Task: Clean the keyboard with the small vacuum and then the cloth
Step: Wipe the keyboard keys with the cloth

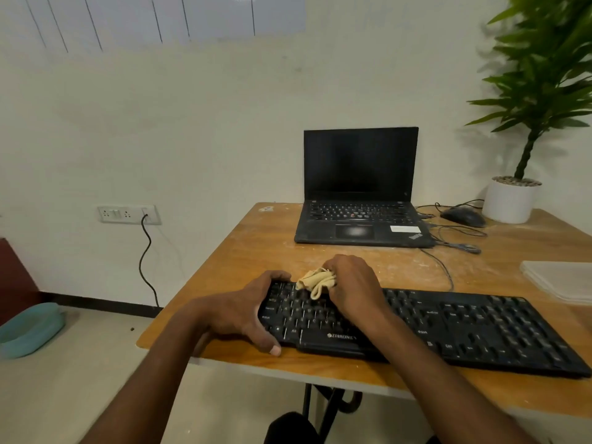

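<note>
**Tan cloth working the left keys, vacuum nowhere in sight**

Tan and bunched up, the cloth (315,281) is sitting on the upper left keys of the black Zebronics keyboard (464,328), and my right hand (354,285) is gripping it, fingers curled round the wad and pressing it down onto the keys. My left hand (248,310) is clamping the keyboard's left end, fingers over the far edge and thumb on the near edge, steadying it on the wooden surface (256,248).

I am judging that we are in the cloth stage. No small vacuum is showing anywhere in the view, so I cannot confirm that step from here. The cloth is only at the left block of keys; the middle, the arrow cluster and the number pad to the right are looking untouched by it, so most of the wiping is probably left.
</note>
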Demonstrator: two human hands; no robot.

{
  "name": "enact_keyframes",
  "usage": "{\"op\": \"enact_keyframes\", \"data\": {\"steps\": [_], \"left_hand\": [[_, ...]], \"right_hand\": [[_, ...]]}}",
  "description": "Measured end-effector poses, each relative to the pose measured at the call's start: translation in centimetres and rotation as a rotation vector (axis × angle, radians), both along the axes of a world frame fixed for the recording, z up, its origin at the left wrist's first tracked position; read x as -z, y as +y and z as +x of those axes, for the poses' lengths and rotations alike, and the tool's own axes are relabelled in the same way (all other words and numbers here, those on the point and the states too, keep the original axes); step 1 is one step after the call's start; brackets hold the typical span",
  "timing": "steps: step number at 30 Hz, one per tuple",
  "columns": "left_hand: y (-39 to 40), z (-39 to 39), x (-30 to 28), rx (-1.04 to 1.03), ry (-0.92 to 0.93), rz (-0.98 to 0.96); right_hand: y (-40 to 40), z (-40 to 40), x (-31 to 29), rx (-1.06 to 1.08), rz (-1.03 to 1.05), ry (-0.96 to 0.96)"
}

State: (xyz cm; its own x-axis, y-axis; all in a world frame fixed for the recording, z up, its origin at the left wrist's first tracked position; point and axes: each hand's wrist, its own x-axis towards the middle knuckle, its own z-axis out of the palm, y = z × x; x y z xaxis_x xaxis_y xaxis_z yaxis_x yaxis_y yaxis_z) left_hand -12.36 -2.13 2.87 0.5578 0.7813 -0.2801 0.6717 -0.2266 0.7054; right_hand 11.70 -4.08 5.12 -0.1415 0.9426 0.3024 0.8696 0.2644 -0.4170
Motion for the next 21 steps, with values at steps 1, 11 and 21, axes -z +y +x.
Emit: {"op": "enact_keyframes", "data": {"steps": [1, 11, 21], "left_hand": [[0.0, 0.2, -0.4, 0.005, 0.029, -0.008], [-0.6, 0.7, -0.5, -0.040, 0.091, 0.017], [-0.6, 0.9, -1.4, -0.040, 0.094, -0.026]], "right_hand": [[0.7, 0.2, -0.1, 0.017, 0.003, 0.000], [-5.5, 0.4, 0.5, -0.236, -0.060, 0.014], [-0.1, 2.1, -0.5, -0.208, -0.007, -0.059]]}}
